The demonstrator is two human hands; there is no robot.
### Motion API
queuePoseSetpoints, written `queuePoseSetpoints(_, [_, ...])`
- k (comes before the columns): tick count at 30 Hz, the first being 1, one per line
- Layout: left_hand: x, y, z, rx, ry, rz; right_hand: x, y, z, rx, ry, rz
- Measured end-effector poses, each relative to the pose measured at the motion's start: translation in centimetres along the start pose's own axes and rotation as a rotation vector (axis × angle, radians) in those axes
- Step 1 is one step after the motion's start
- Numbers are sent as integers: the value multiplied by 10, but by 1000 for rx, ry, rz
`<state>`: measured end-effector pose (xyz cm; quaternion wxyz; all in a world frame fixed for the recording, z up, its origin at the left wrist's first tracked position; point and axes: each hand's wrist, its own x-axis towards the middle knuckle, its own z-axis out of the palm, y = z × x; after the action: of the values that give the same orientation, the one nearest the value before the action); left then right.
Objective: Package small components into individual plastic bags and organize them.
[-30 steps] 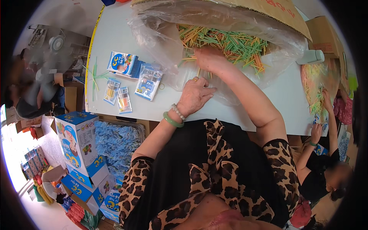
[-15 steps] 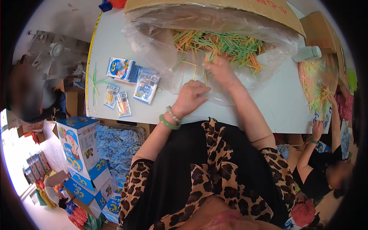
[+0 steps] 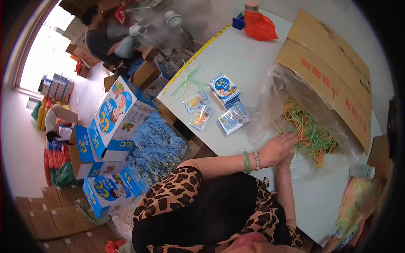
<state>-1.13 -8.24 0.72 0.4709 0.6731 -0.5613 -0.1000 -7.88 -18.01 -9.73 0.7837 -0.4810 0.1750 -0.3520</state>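
My left hand (image 3: pixel 272 151), with a green bangle and a beaded bracelet at its wrist, has its fingers stretched out over my right hand (image 3: pixel 287 160). The two hands touch at the near edge of a clear plastic liner (image 3: pixel 270 101). Most of my right hand's fingers are hidden behind the left, so what it holds does not show. Just past them lies a heap of thin green, orange and yellow sticks (image 3: pixel 314 133), spilling from a tipped cardboard carton (image 3: pixel 329 80). Left of the liner are a stack of blue-and-white packets (image 3: pixel 225 87), a larger packet (image 3: pixel 233 119) and two small clear packets (image 3: pixel 196 101).
Loose green sticks (image 3: pixel 187 80) lie near the table's yellow-marked edge. A red bag (image 3: pixel 259 27) sits at the far end, a pale green cup (image 3: pixel 362 171) at right. Printed boxes (image 3: pixel 116 111) and heaped blue wrappers (image 3: pixel 154 147) stand left. A co-worker (image 3: pixel 101 42) is beyond.
My view has turned left, swinging the table round to the right. My right hand has come back from the stick heap to my left hand, and the two now overlap.
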Motion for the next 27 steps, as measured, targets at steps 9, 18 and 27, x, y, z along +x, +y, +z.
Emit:
queuePoseSetpoints(9, [-1, 5, 1, -37, -62, -161, 3, -41, 24, -763, -79, -280])
queuePoseSetpoints(18, [-51, -13, -90, 487, 309, -62, -3, -45, 28, -666, 102, -129])
queuePoseSetpoints(27, [-61, -48, -125, 923, 250, -633, -14, -48, 24, -996, -71, -325])
